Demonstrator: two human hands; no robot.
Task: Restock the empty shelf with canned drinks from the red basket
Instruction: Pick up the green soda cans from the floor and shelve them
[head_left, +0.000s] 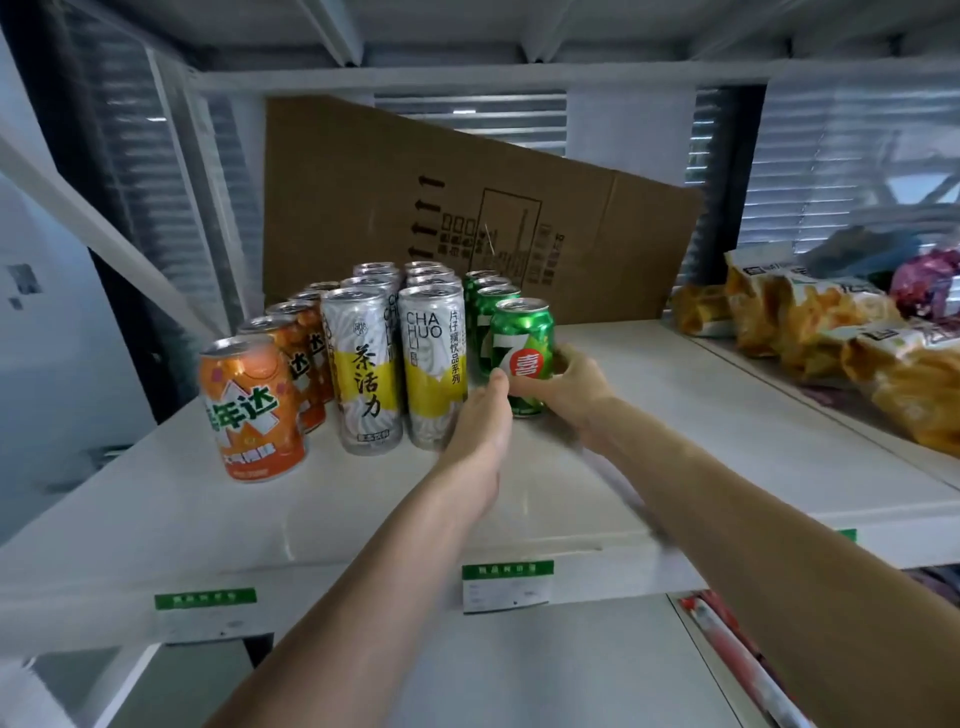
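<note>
On the white shelf (649, 426) stand rows of cans. A row of orange cans (257, 410) is on the left, two rows of tall white-and-yellow tea cans (363, 374) are in the middle, and a row of green cans is on the right. My right hand (571, 387) grips the front green 7-Up can (522, 348), which stands upright on the shelf. My left hand (485, 421) reaches in from the left, its straight fingers touching the same can's lower left side. The red basket is out of view.
A flattened cardboard box (467, 208) leans against the back of the shelf behind the cans. Snack bags (810, 322) fill the neighbouring shelf section on the right. Green-and-white price labels (506, 587) line the shelf's front edge. A lower shelf shows below.
</note>
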